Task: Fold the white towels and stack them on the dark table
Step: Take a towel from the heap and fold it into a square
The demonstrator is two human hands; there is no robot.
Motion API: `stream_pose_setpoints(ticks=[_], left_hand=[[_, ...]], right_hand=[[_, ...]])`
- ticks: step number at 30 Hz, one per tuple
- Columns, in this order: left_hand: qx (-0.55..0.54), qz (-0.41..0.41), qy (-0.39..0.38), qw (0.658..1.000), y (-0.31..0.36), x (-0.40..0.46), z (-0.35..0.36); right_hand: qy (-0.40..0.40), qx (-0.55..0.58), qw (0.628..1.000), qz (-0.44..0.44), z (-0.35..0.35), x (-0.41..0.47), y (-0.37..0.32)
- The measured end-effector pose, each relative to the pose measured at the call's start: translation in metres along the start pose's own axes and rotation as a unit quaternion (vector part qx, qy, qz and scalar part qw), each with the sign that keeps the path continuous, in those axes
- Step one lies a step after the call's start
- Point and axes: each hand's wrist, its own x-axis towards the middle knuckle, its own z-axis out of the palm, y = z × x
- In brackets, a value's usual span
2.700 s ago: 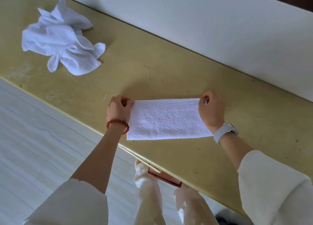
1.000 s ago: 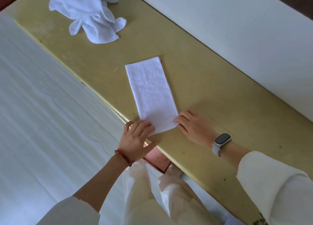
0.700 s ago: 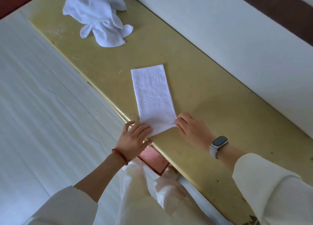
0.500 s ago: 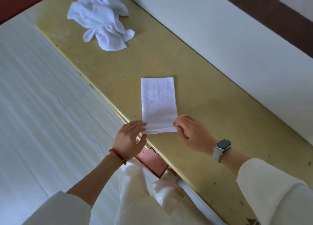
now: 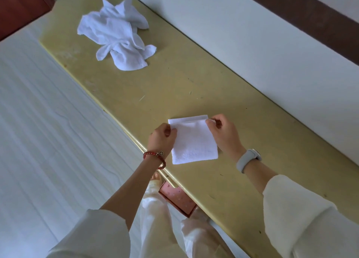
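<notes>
Folded towel [image 5: 194, 141] lying near the front edge of the yellow table [image 5: 223, 86], with bare tabletop beyond it. Left hand [image 5: 162, 138] and right hand [image 5: 223, 134] each pinch a far corner of its upper layer. The towel is white, roughly square; crumpled towels [image 5: 116, 34] lie well apart.

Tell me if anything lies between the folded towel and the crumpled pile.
Nothing visible does. Only bare table separates the folded towel, pinched by the left hand and right hand, from the pile.

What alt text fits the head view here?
Both hands, left hand and right hand, pinch the far corners of a folded white towel lying on a yellowish table. A crumpled towel pile sits at its far end.
</notes>
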Motion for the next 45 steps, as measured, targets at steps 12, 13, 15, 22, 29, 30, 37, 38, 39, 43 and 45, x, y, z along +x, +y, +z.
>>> stream_pose_setpoints(ticks=[12,13,15,22,29,30,37,38,39,43,45], left_hand=[[0.072,-0.036,0.04,0.996,-0.011,0.031,0.008],[0.072,-0.041,0.042,0.996,-0.011,0.032,0.008],[0.078,-0.043,0.045,0.995,-0.012,0.034,0.008],[0.132,-0.049,0.049,0.989,-0.01,0.034,0.011],[0.238,-0.031,0.09,0.967,-0.009,0.025,0.019],[0.248,-0.023,0.101,0.963,-0.011,0.023,0.02],[0.246,-0.046,0.125,0.96,-0.013,0.023,0.023],[0.247,-0.051,0.12,0.96,-0.013,0.023,0.023],[0.248,-0.056,0.115,0.96,-0.012,0.024,0.022],[0.219,-0.088,0.102,0.967,-0.008,0.026,0.017],[0.216,-0.04,0.124,0.968,-0.008,0.023,0.014]], right_hand=[[0.014,-0.089,0.995,0.04,0.027,0.034,0.002],[0.015,-0.101,0.994,0.046,0.029,0.035,0.002],[0.021,-0.12,0.991,0.053,0.031,0.037,0.002],[0.031,-0.162,0.985,0.054,0.038,0.04,0.007],[0.153,-0.154,0.974,-0.063,0.042,0.024,0.004],[0.175,-0.178,0.959,-0.132,0.04,0.018,0.004],[-0.002,-0.447,0.849,-0.283,0.045,-0.004,0.03],[-0.027,-0.458,0.851,-0.257,0.045,-0.002,0.032],[-0.048,-0.465,0.852,-0.235,0.044,0.0,0.032],[-0.108,-0.478,0.851,-0.189,0.041,0.008,0.031],[-0.121,-0.48,0.85,-0.181,0.04,0.009,0.031]])
